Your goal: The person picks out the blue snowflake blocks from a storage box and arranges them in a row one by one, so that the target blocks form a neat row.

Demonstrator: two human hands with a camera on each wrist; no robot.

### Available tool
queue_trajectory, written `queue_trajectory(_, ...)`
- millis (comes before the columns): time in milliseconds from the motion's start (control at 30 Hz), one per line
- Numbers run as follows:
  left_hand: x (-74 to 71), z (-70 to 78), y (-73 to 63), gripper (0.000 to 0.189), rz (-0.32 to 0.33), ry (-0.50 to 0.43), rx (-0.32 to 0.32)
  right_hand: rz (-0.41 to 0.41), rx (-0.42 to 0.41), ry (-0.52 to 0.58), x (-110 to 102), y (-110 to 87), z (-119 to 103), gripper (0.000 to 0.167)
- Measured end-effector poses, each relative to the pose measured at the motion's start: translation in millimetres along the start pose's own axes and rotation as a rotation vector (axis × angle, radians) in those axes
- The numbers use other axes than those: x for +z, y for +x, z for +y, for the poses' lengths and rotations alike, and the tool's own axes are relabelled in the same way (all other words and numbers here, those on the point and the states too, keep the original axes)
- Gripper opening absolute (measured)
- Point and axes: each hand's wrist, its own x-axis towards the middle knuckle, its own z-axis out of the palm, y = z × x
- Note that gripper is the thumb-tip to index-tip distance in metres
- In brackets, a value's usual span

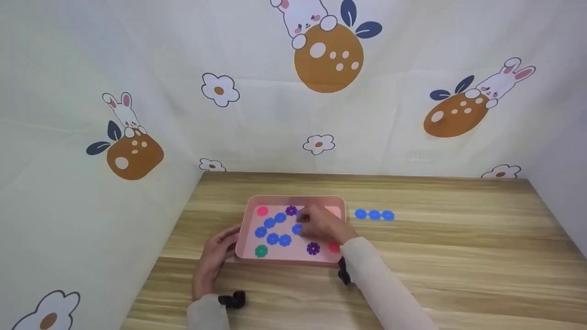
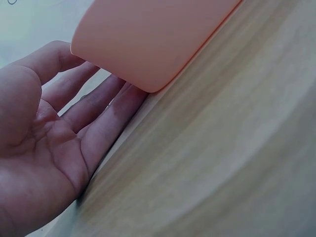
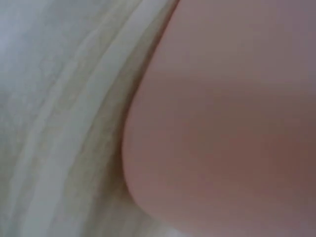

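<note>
1. Backdrop cloth. It encloses the far edge and sides; its printed rabbits reach me through the head view alone.

2. Counter. Wood-grained, it carries the tray squarely before the person, a placing I judge chosen so both hands can reach.

3. Tray. Pink and flat-bottomed, with low walls that presumably keep loose pieces together. My right wrist view gives only its blurred outer side and rounded corner, nothing of the contents.

4. Left hand. Digits spread, it touches the tray's left end, I judge to steady it. The left wrist view adds the palm, one digit at the rim and others against the outer wall.

5. Right hand. It reaches over the tray's right half, fingers bent down among the blue pieces. Whether it pinches one I cannot tell: the right wrist view misses the fingers.

6. Row of three blue flowers. Lying end to end just right of the tray, apparently kept as a separate group; only the head view shows it.

7. Single pieces. The green piece lies near the tray's front left corner, a pink piece near the back left.
</note>
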Motion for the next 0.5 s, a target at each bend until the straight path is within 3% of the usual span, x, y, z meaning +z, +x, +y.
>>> queue_trajectory(333,0.7,0.1,-0.3,0.039,0.002,0.011,0.004,-0.026,-0.018,-0.016,-2.1,0.5,-1.5,0.034)
queue_trajectory(500,1.7,-1.3,0.1,0.039,-0.002,-0.018,0.035,-0.033,-0.038,-0.025,-1.4,1.8,0.1,0.029)
